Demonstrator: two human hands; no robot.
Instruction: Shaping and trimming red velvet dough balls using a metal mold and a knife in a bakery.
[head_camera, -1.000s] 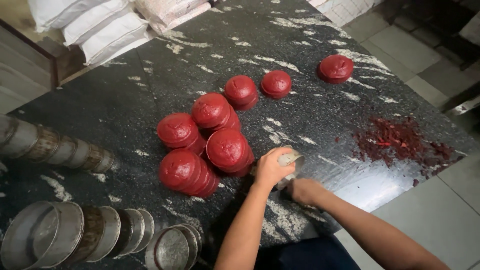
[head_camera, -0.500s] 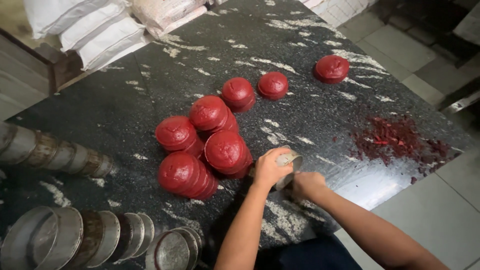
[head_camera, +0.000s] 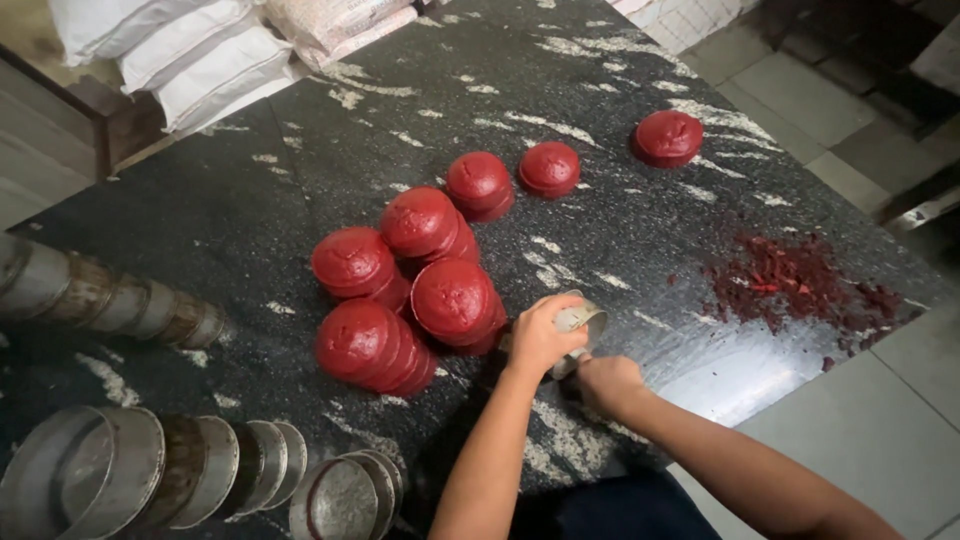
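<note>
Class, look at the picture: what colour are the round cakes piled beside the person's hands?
Deep red cakes, clearest in the head view, on the black speckled counter.

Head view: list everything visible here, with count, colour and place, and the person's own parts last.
round cakes: about a dozen, exact count unclear in the leaning stacks, red, middle and far side of the counter
counter: one, black stone with white flecks, fills the view
crumbs: one scattered patch, red, right side of the counter
empty tins: two rows lying on their sides, grey metal, left and near-left
sacks: several, white, far left corner
small tin: one, grey metal, held near the front edge
left hand: gripping the small tin
right hand: at the small tin's underside
</note>
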